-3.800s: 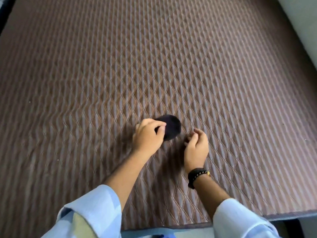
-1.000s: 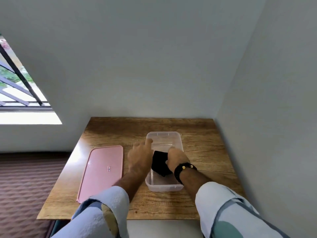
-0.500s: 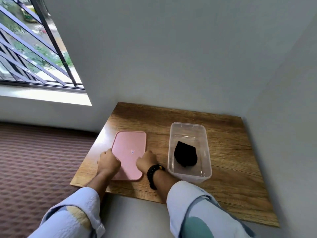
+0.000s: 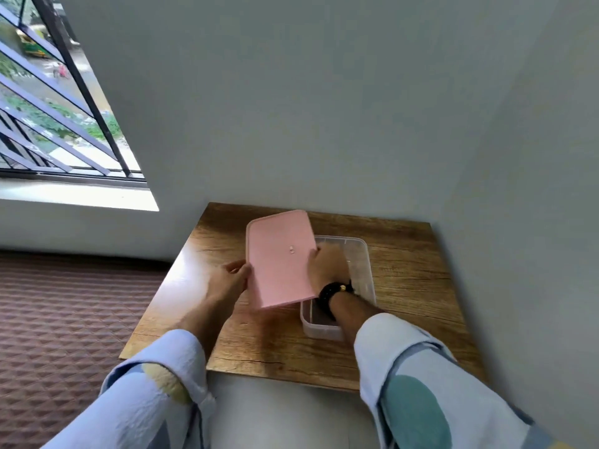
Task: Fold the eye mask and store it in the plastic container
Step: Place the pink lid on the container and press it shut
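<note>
Sleeves [image 4: 155,384] in pale blue filled the near foreground. Left hand [image 4: 228,281] gripped the left long edge of the pink lid [image 4: 279,259], fingers curled round it; right hand [image 4: 327,268], wrist in a black bracelet [image 4: 334,291], clasped the right edge. Lid was held tilted, partly over the clear plastic container [image 4: 364,270] on the wooden table [image 4: 411,286]. Eye mask was hidden behind lid and hand; could not confirm its position. Grey wall and barred window [image 4: 55,102] stood beyond.

Matt pink plastic lid [image 4: 279,259], clear glossy plastic container [image 4: 362,254], grainy wooden table [image 4: 411,273] with sheen.
</note>
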The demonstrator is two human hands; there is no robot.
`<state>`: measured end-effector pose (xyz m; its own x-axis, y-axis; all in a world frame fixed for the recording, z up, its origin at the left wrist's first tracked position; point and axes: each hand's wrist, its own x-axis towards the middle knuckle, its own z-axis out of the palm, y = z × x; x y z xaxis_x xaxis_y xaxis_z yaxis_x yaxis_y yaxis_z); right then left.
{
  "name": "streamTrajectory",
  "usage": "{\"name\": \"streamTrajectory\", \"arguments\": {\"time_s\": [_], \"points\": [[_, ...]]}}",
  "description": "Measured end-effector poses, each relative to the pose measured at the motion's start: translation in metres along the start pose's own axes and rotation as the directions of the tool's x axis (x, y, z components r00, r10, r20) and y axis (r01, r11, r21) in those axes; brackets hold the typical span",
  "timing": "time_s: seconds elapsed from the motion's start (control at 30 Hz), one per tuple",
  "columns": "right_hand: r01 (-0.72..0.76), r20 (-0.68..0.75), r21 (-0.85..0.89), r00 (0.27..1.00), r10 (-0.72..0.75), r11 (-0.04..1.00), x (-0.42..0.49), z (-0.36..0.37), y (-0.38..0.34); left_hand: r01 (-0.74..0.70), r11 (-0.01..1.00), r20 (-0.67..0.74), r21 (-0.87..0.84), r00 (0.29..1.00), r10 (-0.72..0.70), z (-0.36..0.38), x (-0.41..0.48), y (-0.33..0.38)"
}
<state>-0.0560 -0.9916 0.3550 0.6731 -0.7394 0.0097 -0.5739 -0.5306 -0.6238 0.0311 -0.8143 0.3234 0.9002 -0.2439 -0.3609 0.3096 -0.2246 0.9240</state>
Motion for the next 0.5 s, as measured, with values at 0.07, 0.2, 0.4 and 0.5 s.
{"name": "streamTrajectory", "arguments": {"time_s": [0.07, 0.2, 0.4, 0.5], "points": [[-0.047, -0.092, -0.029, 0.995, 0.044, 0.998, 0.004, -0.021, 0.03, -0.05, 0.997, 0.071, 0.066, 0.996, 0.045, 0.029, -0.009, 0.011], [-0.18, -0.172, -0.085, 0.971, 0.164, 0.98, 0.0, -0.039, 0.08, -0.072, 0.969, 0.133, 0.238, 0.99, 0.041, 0.077, -0.023, 0.005], [-0.234, -0.165, -0.039, 0.96, 0.225, 0.971, -0.009, -0.033, 0.099, -0.135, 0.898, 0.052, 0.418, 0.991, 0.125, 0.101, -0.031, 0.001], [-0.27, -0.128, -0.012, 0.955, 0.266, 0.963, -0.007, -0.034, 0.103, -0.168, 0.862, 0.05, 0.478, 0.985, 0.165, 0.103, -0.032, 0.002]]}}
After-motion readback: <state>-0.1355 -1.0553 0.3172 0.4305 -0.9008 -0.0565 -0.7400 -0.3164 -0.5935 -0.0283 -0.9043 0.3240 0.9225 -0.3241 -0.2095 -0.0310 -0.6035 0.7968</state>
